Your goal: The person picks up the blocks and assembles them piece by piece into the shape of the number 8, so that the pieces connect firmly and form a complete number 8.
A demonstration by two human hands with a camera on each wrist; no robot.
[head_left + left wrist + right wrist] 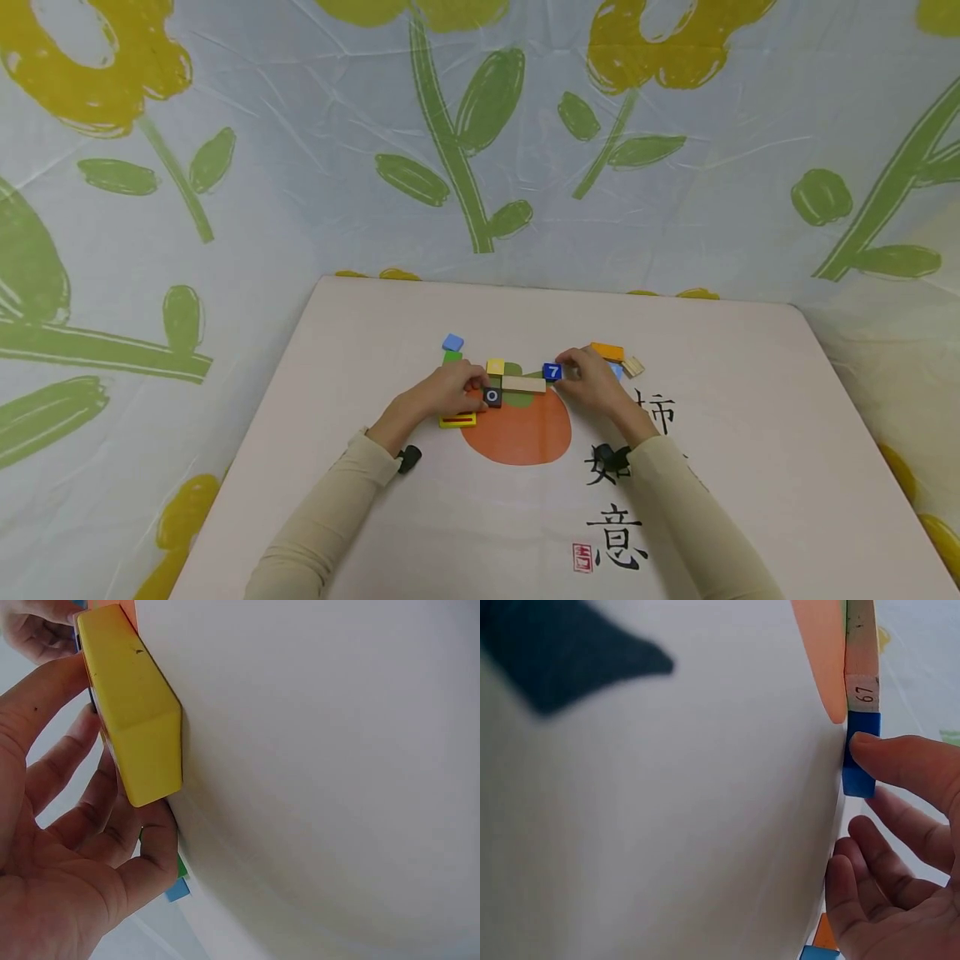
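Observation:
In the head view my left hand (450, 390) pinches a black block (492, 397) with a white ring on its face. A yellow block (131, 705) lies close to that hand and hides most of the black block in the left wrist view. My right hand (595, 381) pinches a blue block (552, 372) marked 7; its thumb lies on the block's side in the right wrist view. Between the two hands, a long pale wooden block (523, 384) meets the blue block's left end. Beside the black block, a small yellow block (495, 367) stands just behind.
Green (452, 357) and light blue (453, 342) blocks lie beyond my left hand. Past my right hand are an orange block (607, 351), another light blue block (617, 371) and a small wooden piece (633, 367). The pale tabletop (420, 533) bears a printed persimmon and black characters.

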